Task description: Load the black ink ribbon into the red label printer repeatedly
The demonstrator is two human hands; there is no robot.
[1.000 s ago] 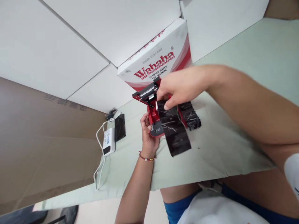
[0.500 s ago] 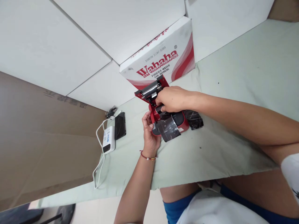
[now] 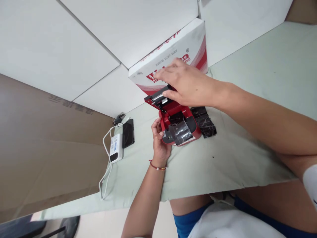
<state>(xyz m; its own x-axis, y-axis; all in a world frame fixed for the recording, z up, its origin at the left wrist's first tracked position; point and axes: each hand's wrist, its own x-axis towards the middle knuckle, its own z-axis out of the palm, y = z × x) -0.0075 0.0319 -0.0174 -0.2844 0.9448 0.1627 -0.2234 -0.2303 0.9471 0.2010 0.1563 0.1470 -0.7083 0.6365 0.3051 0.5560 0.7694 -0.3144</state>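
Your left hand (image 3: 159, 142) grips one end of the device (image 3: 197, 134) on the counter (image 3: 223, 165); your right hand (image 3: 183, 81), loosely open, has moved from the film (image 3: 182, 131) to the device's raised lid (image 3: 159, 92), contact unclear, leaving the film unheld across the device.

The right hand (image 3: 180, 81) covers the middle of the big red word on the white box (image 3: 184, 48), and also a part of the raised flap (image 3: 154, 97) of the red device (image 3: 173, 107). How far the fingers of the left hand (image 3: 159, 143) reach behind this device, one cannot see. The device partly hides the black strip (image 3: 205, 124). The print on the white power bank (image 3: 116, 147) is too small for reading. The left edge of the picture cuts off the brown cardboard box (image 3: 49, 148)
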